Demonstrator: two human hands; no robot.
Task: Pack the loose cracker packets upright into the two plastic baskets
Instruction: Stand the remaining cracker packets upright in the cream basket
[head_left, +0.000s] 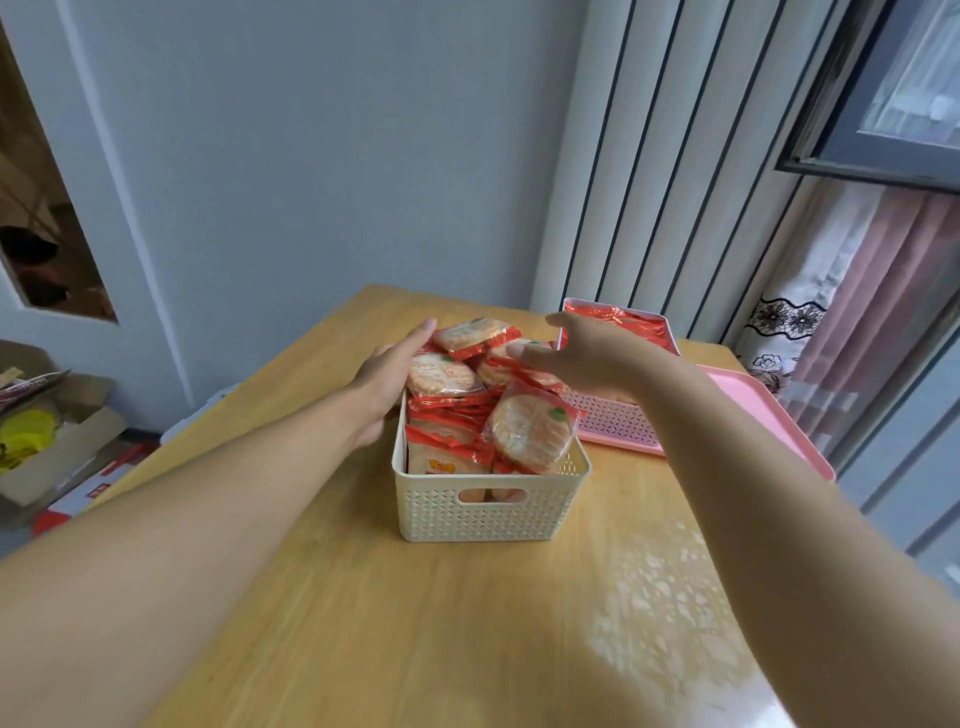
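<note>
Fingers first: your left hand lies along the left side of the cream basket, fingers straight and together, flat against the heaped cracker packets at the rim. It curls round nothing; it only presses or steadies the pile from the side. Your right hand hovers over the right side of the same heap, fingers stretched out and slightly spread, palm down, fingertips at or just above the top packets. Whether they actually touch the wrappers you cannot tell from this angle, but nothing is pinched or gripped.

The cream basket stands near the middle of the wooden table and is overfull: packets in red-edged wrappers stand on edge in the lower part, while several lie flat or tilted on top, and 1 large packet leans against the right front corner. The pink basket sits just behind and to the right of the cream one, partly hidden by your right hand, holding more red packets at its far end. A pink tray lies at the table's right edge, beside the pink basket.
</note>
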